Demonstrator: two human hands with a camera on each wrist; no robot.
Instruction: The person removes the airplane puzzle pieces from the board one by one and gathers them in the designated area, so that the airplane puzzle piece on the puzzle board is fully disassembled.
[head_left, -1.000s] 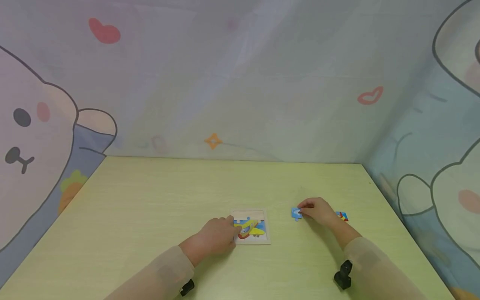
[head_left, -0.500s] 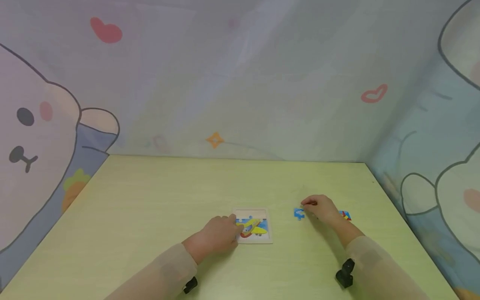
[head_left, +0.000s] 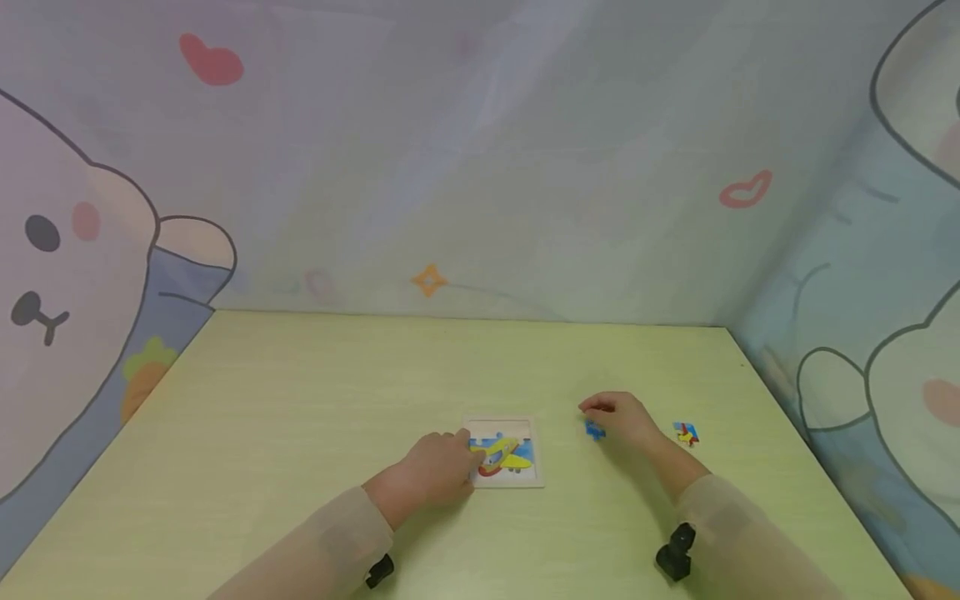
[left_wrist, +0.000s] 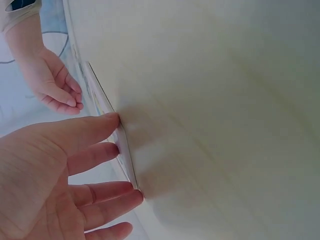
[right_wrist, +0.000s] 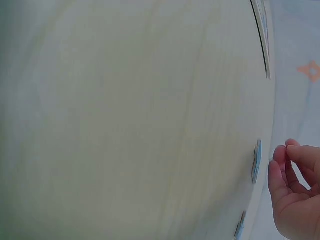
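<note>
A wooden jigsaw puzzle tray (head_left: 538, 482) lies on the table, with a yellow aeroplane picture partly filling it and a bare strip along its far side. My left hand (head_left: 435, 471) holds the tray's left side, thumb and fingers around the near left corner, one finger over the picture. Right of the tray lies a blue puzzle piece (head_left: 592, 431), partly hidden under my right hand (head_left: 626, 421). In the right wrist view that hand hovers just above the piece, fingers loosely curled and fingertips close together; nothing shows between them.
Farther right, another puzzle piece (head_left: 686, 433) in blue, yellow and red lies on the pale table (head_left: 337, 375). Behind the table and along both sides hang printed cloths, a backdrop (head_left: 480, 167) among them. A black wrist camera (head_left: 675, 554) sits under the right sleeve.
My right hand has shifted left over the blue piece, uncovering more of the piece at the far right. The left hand and tray have stayed in place.
</note>
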